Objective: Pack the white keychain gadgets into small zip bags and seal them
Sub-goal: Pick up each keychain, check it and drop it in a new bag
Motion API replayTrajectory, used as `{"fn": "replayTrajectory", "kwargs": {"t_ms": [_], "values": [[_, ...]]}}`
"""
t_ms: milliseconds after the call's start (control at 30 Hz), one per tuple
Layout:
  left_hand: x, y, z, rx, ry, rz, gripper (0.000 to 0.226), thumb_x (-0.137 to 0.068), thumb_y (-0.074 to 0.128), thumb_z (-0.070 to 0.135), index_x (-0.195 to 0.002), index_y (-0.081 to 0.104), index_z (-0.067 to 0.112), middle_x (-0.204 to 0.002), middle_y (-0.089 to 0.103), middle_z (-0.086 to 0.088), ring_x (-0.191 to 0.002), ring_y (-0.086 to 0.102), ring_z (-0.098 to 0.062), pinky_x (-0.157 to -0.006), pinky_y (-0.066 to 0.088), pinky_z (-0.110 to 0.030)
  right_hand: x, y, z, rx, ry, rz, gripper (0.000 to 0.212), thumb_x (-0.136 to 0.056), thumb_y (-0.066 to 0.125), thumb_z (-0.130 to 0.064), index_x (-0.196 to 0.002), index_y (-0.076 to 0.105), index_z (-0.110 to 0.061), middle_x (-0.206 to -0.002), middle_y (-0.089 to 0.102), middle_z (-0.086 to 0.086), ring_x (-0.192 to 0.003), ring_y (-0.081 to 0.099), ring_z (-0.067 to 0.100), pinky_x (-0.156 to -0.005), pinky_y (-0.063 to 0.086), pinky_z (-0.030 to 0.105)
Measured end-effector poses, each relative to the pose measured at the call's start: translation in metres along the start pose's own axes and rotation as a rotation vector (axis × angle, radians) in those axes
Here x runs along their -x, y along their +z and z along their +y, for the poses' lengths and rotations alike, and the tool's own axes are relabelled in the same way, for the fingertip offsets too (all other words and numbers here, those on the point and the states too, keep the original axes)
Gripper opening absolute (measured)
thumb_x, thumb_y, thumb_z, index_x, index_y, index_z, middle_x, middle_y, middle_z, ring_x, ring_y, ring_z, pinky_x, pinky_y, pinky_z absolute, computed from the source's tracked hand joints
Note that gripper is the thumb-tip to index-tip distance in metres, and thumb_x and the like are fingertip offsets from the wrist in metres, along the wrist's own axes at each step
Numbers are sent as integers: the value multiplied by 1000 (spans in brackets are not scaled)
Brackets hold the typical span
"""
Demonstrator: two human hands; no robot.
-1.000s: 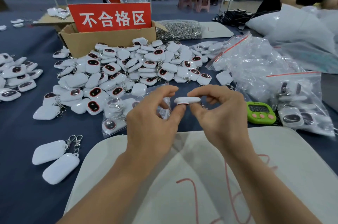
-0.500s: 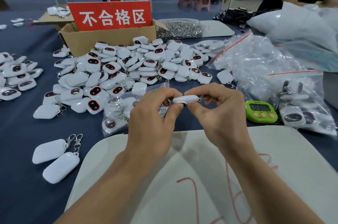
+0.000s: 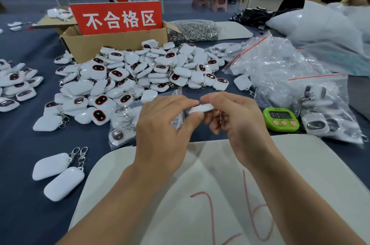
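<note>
A dark-blue-covered table (image 3: pixel 24 144) carries a heap of white keychain gadgets (image 3: pixel 140 72) before a cardboard box (image 3: pixel 112 44) — zip bags (image 3: pixel 280 68) at right, a green timer (image 3: pixel 281 119) beside a pale board (image 3: pixel 300 164).

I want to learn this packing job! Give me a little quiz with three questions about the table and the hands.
1. True or false: the small green digital timer sits on the right-hand side of the person's right hand.
2. What colour is the rectangular sign standing in the brown cardboard box? A blue, B red, C yellow.
3. What do the left hand and the right hand pinch between them?

Key
1. True.
2. B, red.
3. One flat white keychain gadget.
</note>
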State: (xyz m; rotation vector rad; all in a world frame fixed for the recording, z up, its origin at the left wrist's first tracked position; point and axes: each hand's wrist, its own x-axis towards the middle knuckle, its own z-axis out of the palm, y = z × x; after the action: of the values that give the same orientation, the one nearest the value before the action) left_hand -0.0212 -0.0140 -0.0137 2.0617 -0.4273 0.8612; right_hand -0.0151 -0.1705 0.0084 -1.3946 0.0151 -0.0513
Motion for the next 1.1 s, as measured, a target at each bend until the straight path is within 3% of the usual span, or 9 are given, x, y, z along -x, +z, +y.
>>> {"fn": "replayTrajectory", "kwargs": {"t_ms": [100,267,333,433,567,700,767,900,1100], "values": [[-3,-3,-6,24,-113,19,24,-99,60,43,-88,74,27,-80,68,16,-81,59,-6,-78,46,-38,1,1,-2,80,-13,-64,31,-93,66,-33,-70,75,-14,-62,65,17,-55,48,23,-52,42,28],[-3,-1,-11,21,-208,28,48,-102,45,48,-67,60,19,-62,55,12,-69,50,-10,-64,34,-29,2,2,2,273,-45,-45,23,-85,72,-23,-64,72,-13,-57,63,9,-58,45,17,-56,38,26],[-4,0,-12,22,-263,48,51,-101,45,49,-75,68,12,-67,62,5,-72,53,-16,-65,39,-33,0,2,5,308,-14,62,23,-88,73,-22,-66,74,-14,-58,66,5,-57,47,14,-58,39,28],[-9,-4,-16,-59,-309,46,39,-92,54,55,-111,75,29,-69,62,8,-73,56,-17,-74,50,-41,-4,-2,7,399,-3,208,20,-85,75,-32,-66,76,-26,-62,72,-2,-59,51,9,-64,43,32],[-12,4,-12,-471,-341,-269,84,-74,42,76,-151,37,43,-83,66,7,-85,63,-22,-80,53,-44,-6,-6,10,429,-11,292,10,-79,80,-37,-70,77,-35,-62,72,-7,-55,55,1,-63,40,27],[-9,5,-18,-291,-300,-276,65,-93,57,28,-154,37,36,-75,64,7,-79,63,-21,-77,52,-42,-6,-1,13,428,-15,274,12,-81,79,-36,-70,77,-33,-63,72,-7,-57,56,4,-62,42,28],[-7,2,-18,-162,-256,-226,62,-92,55,15,-150,45,33,-59,50,9,-64,55,-12,-65,44,-21,-7,3,15,412,-18,271,15,-84,78,-37,-70,76,-33,-64,73,-7,-55,54,2,-60,39,25],[-6,1,-13,-69,-126,-176,59,-88,46,18,-146,50,31,-58,42,9,-62,50,-9,-61,37,-11,-10,12,18,320,-44,221,16,-88,78,-32,-73,76,-27,-66,73,-3,-60,59,6,-64,46,26],[-1,0,-10,-37,-58,-186,57,-93,44,20,-148,45,34,-66,41,14,-66,48,-9,-63,39,-17,-9,21,17,235,-146,185,14,-89,76,-24,-76,77,-21,-66,72,1,-64,64,11,-72,53,32]]}}
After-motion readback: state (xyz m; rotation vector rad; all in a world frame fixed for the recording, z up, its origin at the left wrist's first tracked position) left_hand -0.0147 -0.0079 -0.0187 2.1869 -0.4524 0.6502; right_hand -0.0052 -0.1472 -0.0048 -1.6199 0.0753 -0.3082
